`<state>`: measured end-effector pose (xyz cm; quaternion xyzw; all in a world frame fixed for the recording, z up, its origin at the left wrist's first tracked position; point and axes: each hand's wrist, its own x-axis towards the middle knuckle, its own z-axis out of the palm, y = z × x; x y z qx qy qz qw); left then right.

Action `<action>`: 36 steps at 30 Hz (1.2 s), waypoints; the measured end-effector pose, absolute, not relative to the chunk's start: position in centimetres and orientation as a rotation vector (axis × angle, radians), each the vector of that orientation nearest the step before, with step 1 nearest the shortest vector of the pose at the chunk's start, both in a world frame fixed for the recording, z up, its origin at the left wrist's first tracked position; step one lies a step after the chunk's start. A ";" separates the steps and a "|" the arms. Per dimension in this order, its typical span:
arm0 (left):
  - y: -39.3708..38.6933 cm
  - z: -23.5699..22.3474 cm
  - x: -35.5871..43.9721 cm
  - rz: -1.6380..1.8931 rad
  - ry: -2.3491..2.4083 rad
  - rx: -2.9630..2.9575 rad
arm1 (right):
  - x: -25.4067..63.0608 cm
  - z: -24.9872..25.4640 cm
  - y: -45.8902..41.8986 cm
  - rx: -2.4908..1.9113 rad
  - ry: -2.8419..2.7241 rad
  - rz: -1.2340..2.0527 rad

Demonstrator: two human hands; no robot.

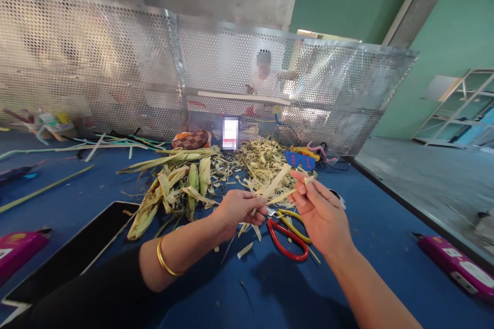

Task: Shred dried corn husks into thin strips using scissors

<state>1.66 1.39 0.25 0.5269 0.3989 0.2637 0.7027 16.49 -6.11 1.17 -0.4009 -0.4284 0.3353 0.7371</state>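
Note:
Pinched between the thumb and fingers of my left hand (242,209) are pale strips of corn husk (278,181), one pointing up and away, another running toward my right hand (320,211). My right hand is closed on a small folded end of husk (309,180). Below and between both hands lie scissors with one red handle (287,239) and one yellow handle; their blades are mostly hidden. Behind the hands spreads a heap of cut husk pieces (266,157). Whole corn husks (185,180) lie to the left of it.
A lit phone (230,133) stands behind the heap, near a checkered pouch (190,140). Blue glasses (300,160) rest at right. A black tablet-like panel (73,252) and purple boxes (457,264) lie on the blue table. Behind a perforated metal screen (96,67) is a person.

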 end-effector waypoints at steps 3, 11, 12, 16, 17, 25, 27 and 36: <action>1.4 0.4 1.6 0.608 0.880 1.211 | 16.6 1.1 -6.2 -0.989 -0.995 0.657; 0.5 0.9 1.8 0.633 0.875 1.302 | 15.7 0.4 -6.4 -1.386 -1.298 0.305; 0.4 0.9 1.9 0.632 0.870 1.312 | 15.6 0.3 -6.4 -1.396 -1.322 0.287; 0.3 0.8 1.9 0.657 0.844 1.373 | 15.0 -0.1 -6.1 -1.429 -1.364 0.288; 0.3 0.8 1.9 0.666 0.838 1.385 | 15.0 -0.2 -6.0 -1.445 -1.349 0.312; 0.3 0.8 1.9 0.646 0.860 1.410 | 15.1 -0.3 -5.5 -1.511 -1.217 0.533; 0.3 0.8 1.8 0.641 0.857 1.423 | 15.1 -0.3 -5.5 -1.520 -1.229 0.569; 0.6 0.4 1.7 0.588 0.838 1.492 | 15.7 -0.1 -5.7 -1.554 -1.292 0.674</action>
